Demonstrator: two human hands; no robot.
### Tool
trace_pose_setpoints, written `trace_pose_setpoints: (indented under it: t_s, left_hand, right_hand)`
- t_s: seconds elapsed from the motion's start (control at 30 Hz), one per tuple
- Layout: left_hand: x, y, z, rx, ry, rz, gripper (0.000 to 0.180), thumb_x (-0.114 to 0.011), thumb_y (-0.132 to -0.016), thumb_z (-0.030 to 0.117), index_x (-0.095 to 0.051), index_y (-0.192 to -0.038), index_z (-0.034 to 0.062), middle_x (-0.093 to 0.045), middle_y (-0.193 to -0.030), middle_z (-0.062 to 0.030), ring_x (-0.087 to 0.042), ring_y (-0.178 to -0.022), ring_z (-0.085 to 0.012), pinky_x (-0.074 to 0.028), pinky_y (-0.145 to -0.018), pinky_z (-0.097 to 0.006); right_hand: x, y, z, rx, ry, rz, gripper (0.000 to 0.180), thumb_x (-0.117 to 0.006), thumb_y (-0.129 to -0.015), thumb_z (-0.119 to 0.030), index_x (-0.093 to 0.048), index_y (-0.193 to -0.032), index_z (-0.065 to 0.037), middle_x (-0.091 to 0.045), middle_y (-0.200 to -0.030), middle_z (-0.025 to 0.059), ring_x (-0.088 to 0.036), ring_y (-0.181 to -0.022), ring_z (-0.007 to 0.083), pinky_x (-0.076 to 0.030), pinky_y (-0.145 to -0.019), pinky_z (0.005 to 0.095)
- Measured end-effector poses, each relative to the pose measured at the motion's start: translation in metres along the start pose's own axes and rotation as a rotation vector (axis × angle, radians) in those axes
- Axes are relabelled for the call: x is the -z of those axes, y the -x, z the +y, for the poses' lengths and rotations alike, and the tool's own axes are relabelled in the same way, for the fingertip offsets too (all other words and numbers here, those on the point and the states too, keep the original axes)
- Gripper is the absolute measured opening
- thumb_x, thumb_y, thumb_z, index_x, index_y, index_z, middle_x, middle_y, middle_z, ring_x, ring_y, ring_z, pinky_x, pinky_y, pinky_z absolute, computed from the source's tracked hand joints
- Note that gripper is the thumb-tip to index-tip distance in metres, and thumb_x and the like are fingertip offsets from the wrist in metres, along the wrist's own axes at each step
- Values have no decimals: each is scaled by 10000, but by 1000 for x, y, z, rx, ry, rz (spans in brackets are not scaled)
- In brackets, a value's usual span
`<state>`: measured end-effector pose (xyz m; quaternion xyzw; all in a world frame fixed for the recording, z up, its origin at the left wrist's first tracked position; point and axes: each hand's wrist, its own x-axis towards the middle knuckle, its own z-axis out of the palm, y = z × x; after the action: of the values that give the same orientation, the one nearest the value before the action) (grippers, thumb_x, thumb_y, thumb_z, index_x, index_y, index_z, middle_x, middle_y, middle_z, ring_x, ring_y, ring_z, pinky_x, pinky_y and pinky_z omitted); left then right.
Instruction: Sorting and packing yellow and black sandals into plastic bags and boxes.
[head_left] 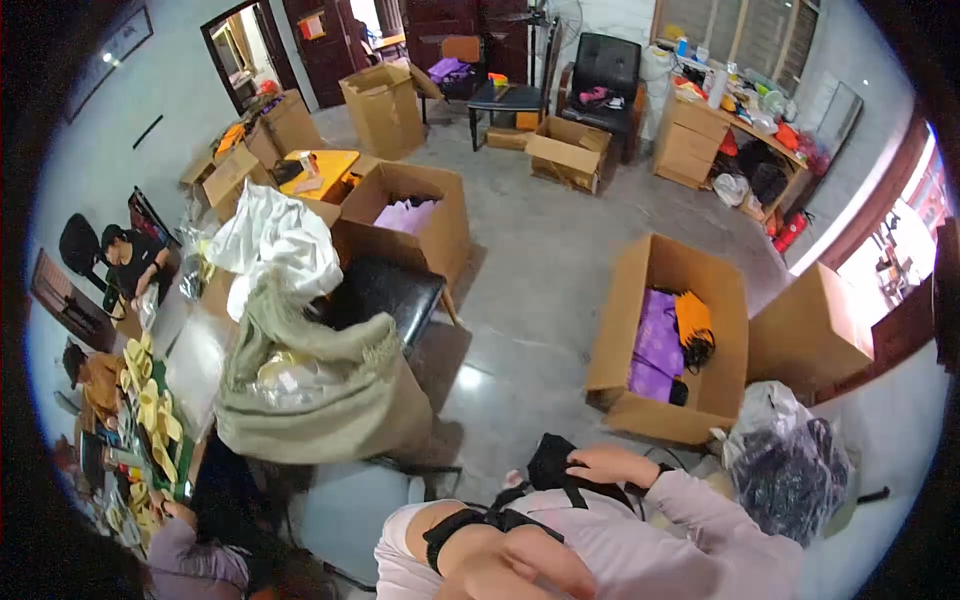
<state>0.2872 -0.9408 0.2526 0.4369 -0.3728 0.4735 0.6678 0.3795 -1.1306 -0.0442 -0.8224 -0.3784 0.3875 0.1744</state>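
My right hand [608, 466], in a pale pink sleeve, reaches in from the lower right. Its fingers bend over a soft black cloth item [552, 464] in front of my body, with thin black straps hanging beside it. My left hand [515, 565] is very near the lower edge, large and partly cut off. A black fabric band [470, 522] runs across behind that hand, by the forearm; whether the fingers grip it is not clear. Pale pink clothing lies under both arms.
An open carton [668, 420] holds purple and orange bags. Beside it lies a dark plastic-wrapped bundle [790, 475]. On the left stand a bulging green-grey sack [320, 420], a grey seat [350, 510] and a cluttered worktable with several people. More cartons [385, 110] stand farther back.
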Motion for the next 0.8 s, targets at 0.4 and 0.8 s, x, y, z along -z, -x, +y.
trace_pose_setpoints:
  t_s: [0.4, 0.8]
  left_hand:
    - [126, -85, -233, -245, 2, -407, 122, -475, -878, 137, -586, -828, 141, -624, -865, -20, -554, -828, -206, -434, -687, -299]
    - [237, -139, -325, -219, -230, -507, 171, -438, -907, 160, -574, -804, 153, -611, -817, -32, -595, -840, -222, -461, -685, -306]
  right_hand:
    - [261, -241, 42, 277, 225, -13, 349, -472, -880, -367, -568, -1033, -69, -624, -947, 168, -590, -871, 358, -463, -731, 453]
    - [415, -492, 64, 445, 105, -191, 352, -508, -886, -343, -576, -1062, -46, -631, -916, 149, -606, -860, 276, -465, -736, 379]
